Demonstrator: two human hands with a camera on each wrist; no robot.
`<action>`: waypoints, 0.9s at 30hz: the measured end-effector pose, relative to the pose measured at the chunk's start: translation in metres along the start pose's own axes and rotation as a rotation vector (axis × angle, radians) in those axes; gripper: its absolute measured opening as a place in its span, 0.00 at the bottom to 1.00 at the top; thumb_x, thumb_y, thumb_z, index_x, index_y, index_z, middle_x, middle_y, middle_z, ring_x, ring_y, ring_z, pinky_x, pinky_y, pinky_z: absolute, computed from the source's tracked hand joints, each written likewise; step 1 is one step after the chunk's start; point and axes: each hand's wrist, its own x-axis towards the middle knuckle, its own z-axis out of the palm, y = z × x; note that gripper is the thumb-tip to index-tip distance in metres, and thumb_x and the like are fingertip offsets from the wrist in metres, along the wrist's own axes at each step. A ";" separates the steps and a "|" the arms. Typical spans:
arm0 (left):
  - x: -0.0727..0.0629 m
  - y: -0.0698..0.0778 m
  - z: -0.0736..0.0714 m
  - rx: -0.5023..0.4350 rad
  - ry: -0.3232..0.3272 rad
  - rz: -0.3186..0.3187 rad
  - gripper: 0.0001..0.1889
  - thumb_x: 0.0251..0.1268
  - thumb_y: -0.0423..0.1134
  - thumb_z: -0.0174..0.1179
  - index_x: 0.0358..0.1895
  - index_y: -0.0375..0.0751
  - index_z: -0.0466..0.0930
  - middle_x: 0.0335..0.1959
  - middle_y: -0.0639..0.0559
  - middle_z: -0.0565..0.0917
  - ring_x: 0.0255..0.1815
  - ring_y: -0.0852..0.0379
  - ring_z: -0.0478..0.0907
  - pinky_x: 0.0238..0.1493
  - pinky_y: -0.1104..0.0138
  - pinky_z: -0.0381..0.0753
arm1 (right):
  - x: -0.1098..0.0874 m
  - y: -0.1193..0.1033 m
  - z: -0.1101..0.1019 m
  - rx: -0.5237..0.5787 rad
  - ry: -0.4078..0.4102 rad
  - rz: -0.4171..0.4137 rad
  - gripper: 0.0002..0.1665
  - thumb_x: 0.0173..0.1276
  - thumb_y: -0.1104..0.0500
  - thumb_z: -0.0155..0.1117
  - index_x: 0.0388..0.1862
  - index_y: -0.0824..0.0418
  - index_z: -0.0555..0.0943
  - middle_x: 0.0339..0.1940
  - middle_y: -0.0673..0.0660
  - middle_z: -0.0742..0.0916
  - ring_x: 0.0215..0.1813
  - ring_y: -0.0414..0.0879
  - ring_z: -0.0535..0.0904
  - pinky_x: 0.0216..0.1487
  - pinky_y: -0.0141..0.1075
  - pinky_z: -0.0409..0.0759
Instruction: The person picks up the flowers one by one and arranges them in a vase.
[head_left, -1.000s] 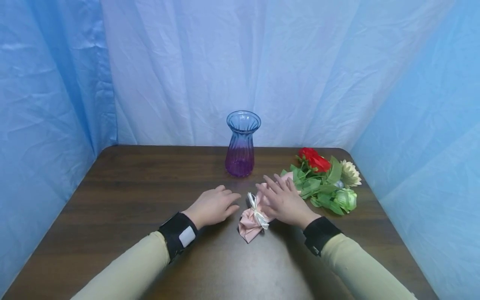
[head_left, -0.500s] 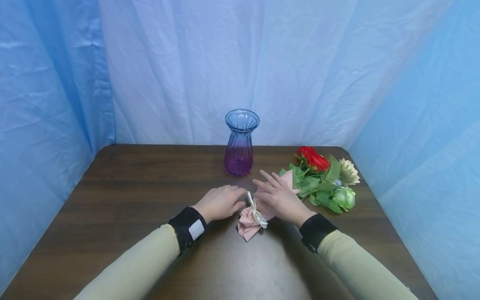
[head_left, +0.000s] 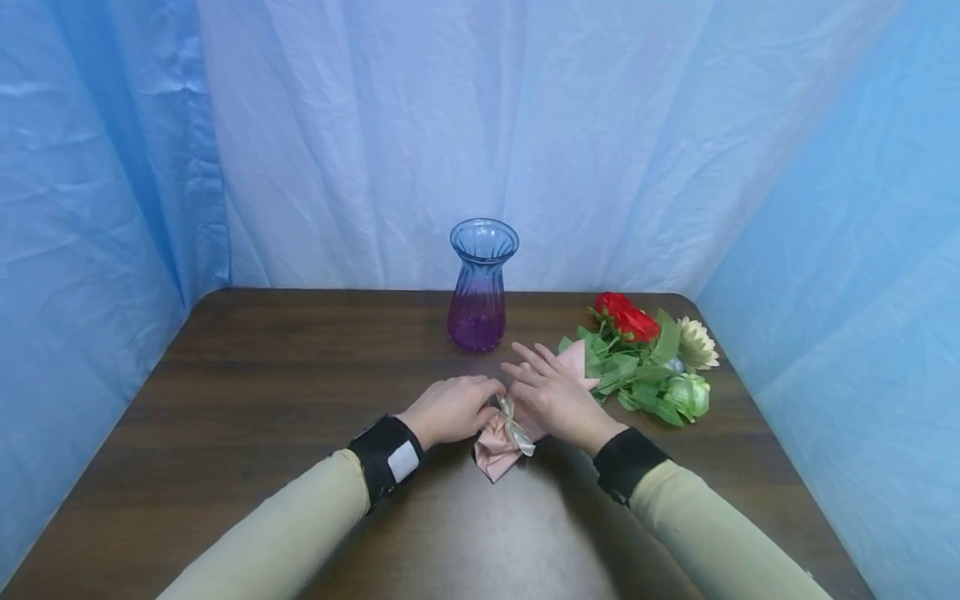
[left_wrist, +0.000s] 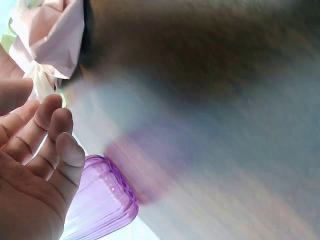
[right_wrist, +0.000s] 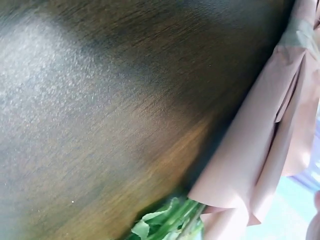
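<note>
A bouquet of red, cream and green flowers (head_left: 637, 362) lies on the table in pink wrapping paper (head_left: 497, 457). Tied round its narrow part is a white ribbon bow (head_left: 519, 437). My left hand (head_left: 450, 410) has come to the bow's upper loop and pinches the ribbon between thumb and index finger; the left wrist view shows the ribbon (left_wrist: 42, 82) running in behind the thumb. Across the paper, just beyond the bow, rests my right hand (head_left: 558, 408), its fingers mostly straight. In the right wrist view the pink wrapping (right_wrist: 245, 145) and some green stems (right_wrist: 172, 220) appear.
Behind my hands a blue-to-purple glass vase (head_left: 480, 300) stands upright on the dark wooden table (head_left: 300, 358). Light blue curtains (head_left: 360, 150) hang along the back and both sides.
My left hand has moved right to the bow and now pinches its upper loop. The right hand has shifted slightly left over the wrapping. The bouquet and vase stay in place.
</note>
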 end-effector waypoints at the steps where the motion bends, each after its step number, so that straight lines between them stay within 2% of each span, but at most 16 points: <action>1: -0.001 0.002 0.001 -0.029 0.001 -0.011 0.16 0.74 0.43 0.63 0.61 0.49 0.80 0.46 0.57 0.86 0.43 0.60 0.82 0.48 0.60 0.85 | -0.001 0.000 0.000 0.011 0.010 -0.004 0.09 0.59 0.63 0.78 0.37 0.58 0.86 0.59 0.61 0.87 0.73 0.64 0.72 0.72 0.59 0.67; 7: -0.003 0.011 0.008 -0.255 -0.024 -0.094 0.17 0.72 0.43 0.64 0.61 0.45 0.81 0.32 0.59 0.82 0.29 0.61 0.79 0.31 0.67 0.80 | -0.003 -0.003 -0.003 0.059 0.026 -0.021 0.10 0.59 0.65 0.77 0.37 0.60 0.84 0.52 0.60 0.90 0.69 0.61 0.77 0.72 0.58 0.69; 11: -0.006 0.016 0.010 -0.324 -0.031 -0.152 0.16 0.71 0.41 0.65 0.59 0.44 0.80 0.30 0.59 0.81 0.26 0.61 0.78 0.27 0.68 0.78 | -0.003 -0.004 -0.006 0.029 0.025 -0.037 0.10 0.59 0.71 0.72 0.35 0.61 0.81 0.44 0.56 0.91 0.65 0.60 0.81 0.70 0.60 0.70; 16: -0.014 0.025 0.008 -0.334 0.003 -0.214 0.13 0.72 0.41 0.65 0.53 0.45 0.75 0.30 0.55 0.79 0.23 0.58 0.77 0.23 0.66 0.76 | -0.001 -0.006 -0.007 0.009 0.036 -0.033 0.09 0.61 0.71 0.70 0.33 0.60 0.80 0.34 0.52 0.89 0.63 0.59 0.82 0.70 0.60 0.70; 22: -0.017 0.031 0.010 -0.240 0.065 -0.267 0.04 0.70 0.41 0.66 0.40 0.47 0.82 0.31 0.56 0.77 0.27 0.59 0.76 0.24 0.66 0.76 | -0.001 -0.007 -0.011 -0.013 0.040 -0.027 0.08 0.62 0.70 0.70 0.33 0.60 0.79 0.32 0.53 0.89 0.62 0.59 0.83 0.70 0.60 0.70; 27: -0.018 0.036 0.015 -0.282 0.090 -0.353 0.09 0.73 0.45 0.63 0.48 0.45 0.81 0.31 0.54 0.78 0.26 0.57 0.77 0.24 0.64 0.77 | -0.002 -0.008 -0.011 -0.031 0.076 -0.036 0.07 0.64 0.67 0.70 0.32 0.60 0.79 0.33 0.55 0.89 0.61 0.59 0.84 0.70 0.59 0.70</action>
